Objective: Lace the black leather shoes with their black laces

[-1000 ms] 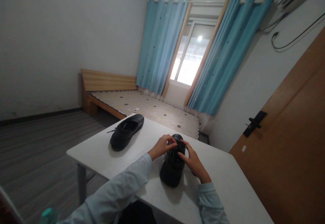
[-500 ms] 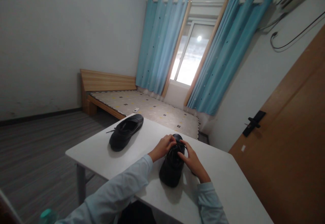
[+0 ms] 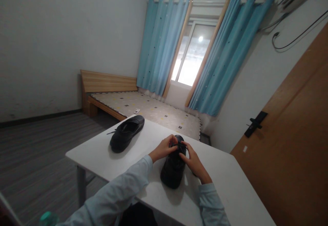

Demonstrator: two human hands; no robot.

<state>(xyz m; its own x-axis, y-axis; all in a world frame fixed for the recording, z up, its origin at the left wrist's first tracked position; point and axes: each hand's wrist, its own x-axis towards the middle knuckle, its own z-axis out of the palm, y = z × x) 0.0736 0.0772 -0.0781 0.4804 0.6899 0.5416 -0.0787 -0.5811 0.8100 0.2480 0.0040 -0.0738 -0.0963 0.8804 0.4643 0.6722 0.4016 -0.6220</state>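
Note:
A black shoe (image 3: 173, 174) stands upright on the white table (image 3: 217, 178) in front of me, its toe pointing away. My left hand (image 3: 166, 148) is at the shoe's upper from the left, thumb and fingers pinched on the black shoelace (image 3: 180, 147). From the right, my right hand (image 3: 190, 158) has its index finger and thumb curled at the lacing, holding the lace too. Dark lace against dark shoe makes the strands hard to tell apart. The other black shoe (image 3: 125, 135) rests at the table's left, a lace end sticking out beside it.
Beyond the table is a bed (image 3: 164, 111) with a patterned mattress and a small white remote (image 3: 137, 111) on it. A brown door (image 3: 289, 144) with a black handle stands to the right. A green bottle cap (image 3: 49, 217) shows at lower left.
My left fingers have shifted slightly at the lacing, the thumb a little lower. My right hand and both shoes stay practically where they were.

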